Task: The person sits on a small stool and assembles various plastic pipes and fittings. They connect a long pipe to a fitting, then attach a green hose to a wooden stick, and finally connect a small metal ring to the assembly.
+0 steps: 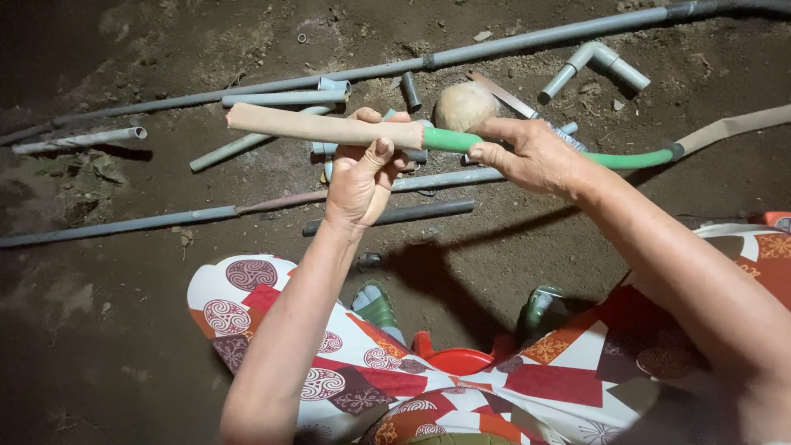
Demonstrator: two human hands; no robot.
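My left hand (362,173) is closed around a tan tube (313,126) held level in front of me. A green hose (626,159) enters the tube's right end. My right hand (527,152) pinches the green hose right at that joint. Past my right hand the hose runs to the right and meets another tan sleeve (729,128).
Several grey pipes lie on the dirt floor, among them a long pipe (527,39), a dark short pipe (395,215) and an elbow fitting (595,66). A round stone (463,107) sits behind the hose. My patterned skirt (371,371), green shoes (375,306) and a red bowl (457,360) are below.
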